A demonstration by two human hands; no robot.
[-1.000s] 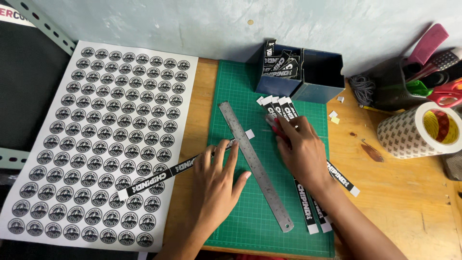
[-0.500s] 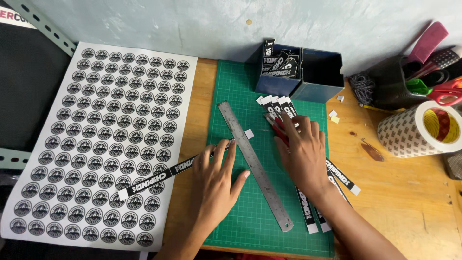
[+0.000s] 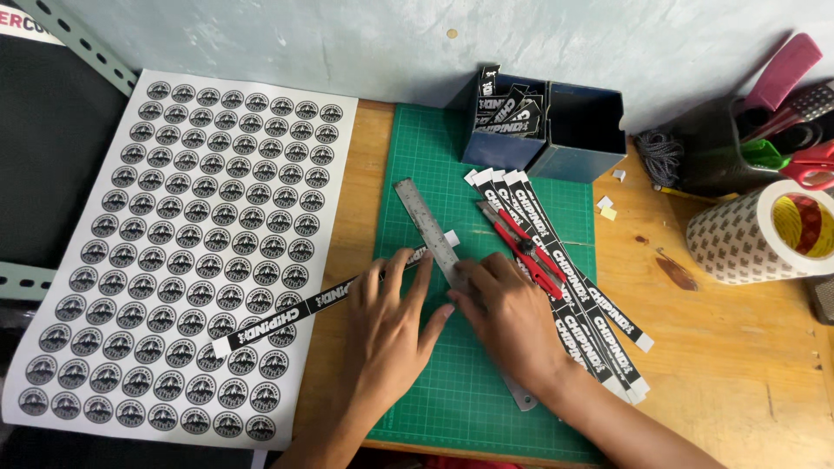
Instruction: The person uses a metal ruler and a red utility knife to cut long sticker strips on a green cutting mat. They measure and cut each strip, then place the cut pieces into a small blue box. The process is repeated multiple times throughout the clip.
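My left hand [image 3: 395,326] lies flat with fingers spread on a long black sticker strip [image 3: 287,314] that runs diagonally from the round-sticker sheet onto the green cutting mat [image 3: 452,391]. My right hand [image 3: 512,321] rests on a steel ruler [image 3: 421,213], its fingertips gripping the ruler's middle where it crosses the strip. The two hands touch at the thumbs. A red utility knife [image 3: 526,252] lies loose on several black printed strips [image 3: 599,326] just right of my right hand.
A white sheet of round black stickers [image 3: 174,234] covers the left. A blue two-part box [image 3: 573,130] holding strips stands at the mat's far edge. A large tape roll [image 3: 756,234] and a black tool holder [image 3: 738,139] sit at right on the wooden table [image 3: 738,365].
My right hand has shifted left and toward me, off the pile of strips and onto the ruler, uncovering the red knife. The left hand has stayed on the strip.
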